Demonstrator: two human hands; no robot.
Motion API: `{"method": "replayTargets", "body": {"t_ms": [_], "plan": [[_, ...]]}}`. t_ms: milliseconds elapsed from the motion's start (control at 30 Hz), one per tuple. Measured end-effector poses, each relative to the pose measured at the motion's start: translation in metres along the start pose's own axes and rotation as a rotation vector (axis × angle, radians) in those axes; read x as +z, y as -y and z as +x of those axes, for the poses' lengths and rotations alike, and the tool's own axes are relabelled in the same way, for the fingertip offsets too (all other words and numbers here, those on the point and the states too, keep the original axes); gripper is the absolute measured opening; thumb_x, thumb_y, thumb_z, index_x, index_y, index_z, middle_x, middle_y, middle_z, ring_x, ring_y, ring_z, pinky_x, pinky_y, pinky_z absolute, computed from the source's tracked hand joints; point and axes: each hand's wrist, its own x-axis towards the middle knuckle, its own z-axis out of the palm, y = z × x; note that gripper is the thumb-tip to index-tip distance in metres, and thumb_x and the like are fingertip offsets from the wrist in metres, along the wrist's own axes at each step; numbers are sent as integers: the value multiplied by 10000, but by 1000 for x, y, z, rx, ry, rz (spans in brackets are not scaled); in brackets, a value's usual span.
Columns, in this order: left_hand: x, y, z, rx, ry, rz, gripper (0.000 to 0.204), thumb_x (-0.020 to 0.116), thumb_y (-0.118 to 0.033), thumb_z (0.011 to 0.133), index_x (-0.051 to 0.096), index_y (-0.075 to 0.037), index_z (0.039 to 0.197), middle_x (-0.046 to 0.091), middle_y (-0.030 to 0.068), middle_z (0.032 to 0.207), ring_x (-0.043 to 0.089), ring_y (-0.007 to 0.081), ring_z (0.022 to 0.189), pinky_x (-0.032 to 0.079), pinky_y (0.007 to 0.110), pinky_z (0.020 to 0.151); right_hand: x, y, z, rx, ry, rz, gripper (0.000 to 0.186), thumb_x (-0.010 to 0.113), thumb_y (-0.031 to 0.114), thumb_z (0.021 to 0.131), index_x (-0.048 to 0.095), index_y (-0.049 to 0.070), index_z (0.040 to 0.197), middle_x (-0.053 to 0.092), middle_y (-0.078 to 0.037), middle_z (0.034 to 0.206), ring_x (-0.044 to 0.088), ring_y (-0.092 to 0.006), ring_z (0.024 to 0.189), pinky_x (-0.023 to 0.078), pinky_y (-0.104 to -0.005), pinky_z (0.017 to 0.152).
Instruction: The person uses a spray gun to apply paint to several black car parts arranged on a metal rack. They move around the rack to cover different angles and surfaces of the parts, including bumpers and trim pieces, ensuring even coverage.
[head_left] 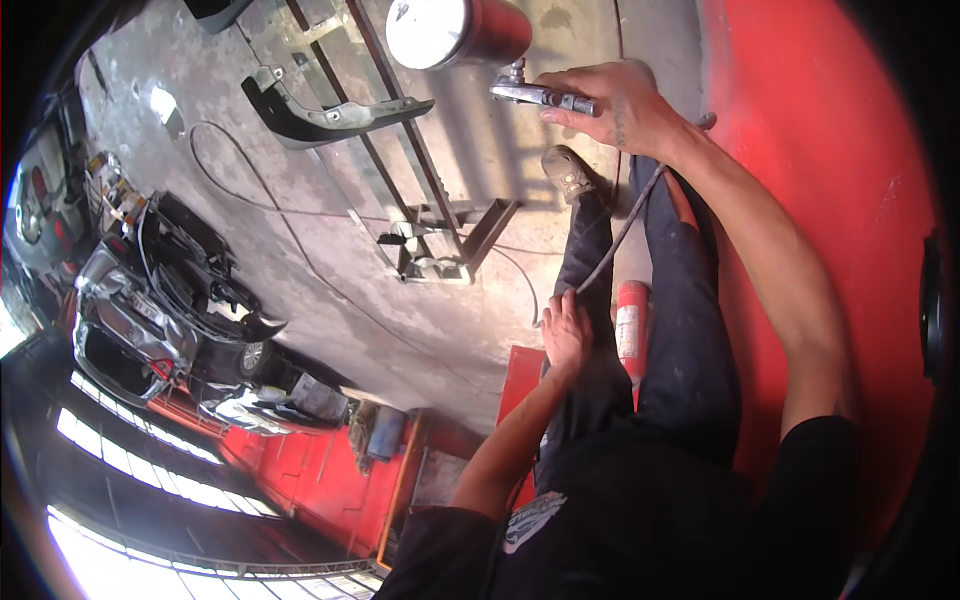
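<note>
My right hand is closed around a metal spray gun, held out in front of me. A cup with a red side and a pale round end is attached to the gun. Lower and to the left, my left hand has its fingers curled round a dark air hose, which runs up past my leg toward my right wrist. A dark curved car trim piece rests on a metal stand, to the left of the gun and apart from it.
A red fire extinguisher is beside my legs, near a red wall on the right. A thin hose loops across the concrete floor. Dismantled car parts and a car are at the left.
</note>
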Motion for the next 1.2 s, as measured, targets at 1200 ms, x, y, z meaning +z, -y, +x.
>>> {"method": "replayTargets", "body": {"t_ms": [1200], "plan": [[-108,-65,100,254,-117,-345,303,601,-279,975,607,-72,1197,719,242,1044,698,445,994,550,562,859,-250,247,146,-61,-464,-59,405,739,353,980,733,89,1287,708,-80,846,611,-142,780,517,-346,782]]}}
